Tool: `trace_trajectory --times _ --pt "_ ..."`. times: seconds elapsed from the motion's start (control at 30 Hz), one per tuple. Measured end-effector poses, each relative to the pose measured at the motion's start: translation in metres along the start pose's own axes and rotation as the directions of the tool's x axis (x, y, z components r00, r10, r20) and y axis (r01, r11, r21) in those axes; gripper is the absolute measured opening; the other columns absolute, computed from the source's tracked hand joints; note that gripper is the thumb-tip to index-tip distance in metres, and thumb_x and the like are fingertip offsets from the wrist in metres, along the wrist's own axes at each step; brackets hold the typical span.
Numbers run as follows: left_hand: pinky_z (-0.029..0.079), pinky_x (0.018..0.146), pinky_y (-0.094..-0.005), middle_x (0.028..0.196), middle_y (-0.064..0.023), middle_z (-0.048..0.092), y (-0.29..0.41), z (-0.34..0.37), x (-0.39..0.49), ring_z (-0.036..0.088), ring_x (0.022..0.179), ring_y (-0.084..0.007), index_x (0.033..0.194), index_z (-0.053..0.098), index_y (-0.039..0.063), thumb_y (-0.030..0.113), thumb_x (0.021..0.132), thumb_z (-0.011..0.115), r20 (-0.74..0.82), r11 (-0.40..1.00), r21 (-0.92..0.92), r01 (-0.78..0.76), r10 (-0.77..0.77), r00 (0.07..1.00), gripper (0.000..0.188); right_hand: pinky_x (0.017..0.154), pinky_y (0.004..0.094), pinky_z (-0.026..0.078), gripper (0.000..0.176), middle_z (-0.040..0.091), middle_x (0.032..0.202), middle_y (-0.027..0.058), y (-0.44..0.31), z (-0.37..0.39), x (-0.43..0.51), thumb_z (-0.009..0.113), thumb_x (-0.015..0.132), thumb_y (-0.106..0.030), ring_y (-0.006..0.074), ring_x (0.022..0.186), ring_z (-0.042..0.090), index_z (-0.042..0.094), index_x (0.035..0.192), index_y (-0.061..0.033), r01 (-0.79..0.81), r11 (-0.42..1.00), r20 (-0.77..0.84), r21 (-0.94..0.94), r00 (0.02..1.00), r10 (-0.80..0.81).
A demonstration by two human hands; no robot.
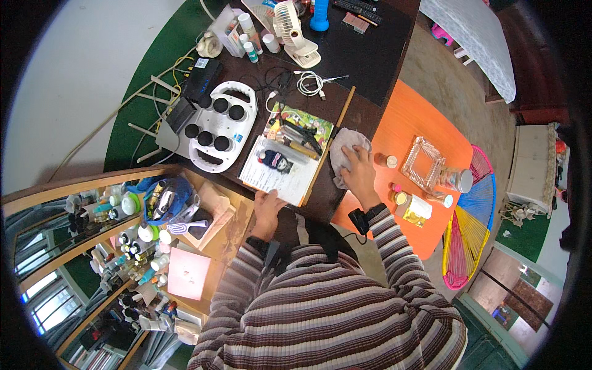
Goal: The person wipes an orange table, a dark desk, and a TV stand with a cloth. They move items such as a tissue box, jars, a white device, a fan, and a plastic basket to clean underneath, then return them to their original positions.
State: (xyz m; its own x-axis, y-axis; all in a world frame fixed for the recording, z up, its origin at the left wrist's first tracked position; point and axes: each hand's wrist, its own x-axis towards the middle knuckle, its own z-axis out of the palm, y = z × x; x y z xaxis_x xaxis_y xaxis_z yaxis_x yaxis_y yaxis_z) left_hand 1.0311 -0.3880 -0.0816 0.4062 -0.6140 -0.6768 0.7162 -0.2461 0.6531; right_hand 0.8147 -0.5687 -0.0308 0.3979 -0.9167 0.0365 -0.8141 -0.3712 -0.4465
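My right hand point(359, 175) lies on a crumpled pale grey cloth point(343, 147) near the right edge of the dark table point(370, 111), fingers spread over it. At the near edge of a handwritten paper pad point(263, 180), my left hand point(266, 215) touches the corner; whether it grips the pad is unclear. On the pad rests a small dark pouch point(276, 162) with a cartoon face. Several pens point(296, 134) lie beyond, on a colourful printed book point(319, 125). A thin wooden stick point(346, 107) runs along the pad's right side.
Left of the book stands a white device with black rollers point(222, 125), beside a black router point(203, 76). A white fan point(293, 34) and coiled cable point(310, 84) are farther back. The orange table point(393, 120) holds a glass tray point(422, 162) and jars point(455, 179).
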Motion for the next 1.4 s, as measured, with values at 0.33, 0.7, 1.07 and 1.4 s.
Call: trace_trajectory --times 0.33,0.7,1.07,1.4 --pt "0.060 0.075 -0.0410 0.115 -0.0134 0.062 0.005 -0.039 -0.044 0.066 0.097 -0.0276 0.126 0.045 0.005 0.005 0.093 0.054 0.014 0.999 0.014 0.030 -0.030 0.999 0.034 0.095 0.0406 0.045 0.053 0.055 0.124 0.0128 -0.002 -0.037 0.021 0.065 0.070 -0.012 0.0353 0.112 0.050 0.063 0.123 -0.0149 0.009 0.992 -0.023 0.127 1.000 -0.006" --pt "0.061 0.071 -0.0419 0.114 -0.0147 0.062 -0.007 -0.043 -0.040 0.068 0.093 -0.0296 0.128 0.044 0.003 0.000 0.091 0.052 -0.033 0.999 -0.027 -0.027 0.026 0.999 0.038 0.094 0.0411 0.046 0.050 0.055 0.128 0.0021 -0.048 0.040 0.137 0.069 0.067 -0.007 0.0274 0.118 0.049 0.067 0.115 -0.0213 0.602 0.797 0.226 -0.035 0.782 -0.581" --pt "0.061 0.071 -0.0407 0.114 -0.0166 0.061 0.024 -0.028 -0.037 0.067 0.093 -0.0297 0.129 0.044 0.001 0.000 0.091 0.052 -0.031 0.997 0.070 0.041 -0.039 0.999 0.038 0.095 0.0419 0.046 0.053 0.053 0.128 0.0005 -0.019 0.002 0.131 0.067 0.064 -0.002 0.0270 0.120 0.048 0.069 0.113 -0.0227 0.524 0.852 0.450 0.007 0.759 -0.471" --pt "0.056 0.085 -0.0396 0.128 -0.0116 0.055 0.026 -0.044 -0.053 0.058 0.112 -0.0274 0.138 0.039 0.008 0.001 0.090 0.051 0.035 0.999 -0.011 0.042 -0.042 0.999 0.050 0.092 0.0389 0.048 0.044 0.061 0.116 0.0001 0.004 0.005 0.132 0.066 0.063 -0.009 0.0292 0.111 0.053 0.074 0.103 -0.0251 0.284 0.950 0.348 0.131 0.884 -0.312"
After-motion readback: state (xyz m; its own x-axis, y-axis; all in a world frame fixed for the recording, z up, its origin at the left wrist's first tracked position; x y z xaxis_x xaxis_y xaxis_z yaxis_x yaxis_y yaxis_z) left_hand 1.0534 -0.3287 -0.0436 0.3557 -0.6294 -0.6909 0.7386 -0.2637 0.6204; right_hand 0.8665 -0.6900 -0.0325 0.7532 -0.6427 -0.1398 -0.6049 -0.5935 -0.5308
